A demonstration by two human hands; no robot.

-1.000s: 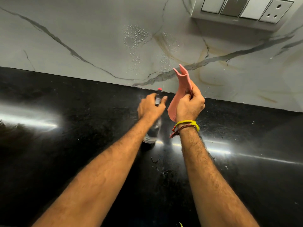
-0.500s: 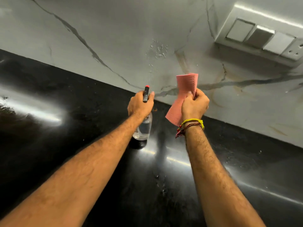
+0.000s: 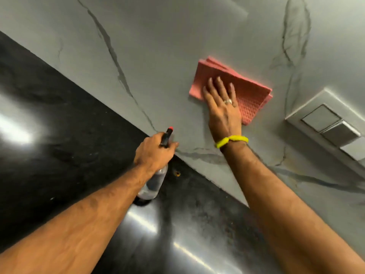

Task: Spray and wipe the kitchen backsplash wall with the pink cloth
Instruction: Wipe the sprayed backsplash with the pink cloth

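Observation:
A folded pink cloth [image 3: 250, 95] lies flat against the grey marble backsplash wall [image 3: 158, 46]. My right hand [image 3: 222, 107] presses on it with straight fingers spread over its left half. Lower left, my left hand [image 3: 153, 153] grips the neck of a clear spray bottle [image 3: 152, 186] with a black and red nozzle pointing at the wall. The bottle's base is at the black countertop; I cannot tell whether it rests on it.
A white switch panel [image 3: 327, 125] sticks out of the wall just right of the cloth. The glossy black countertop [image 3: 59, 155] runs along the foot of the wall, with bright light reflections on it.
My right hand went from gripping the cloth upright in the air to pressing it flat on the wall, higher up. The left hand kept hold of the bottle. The view tilted.

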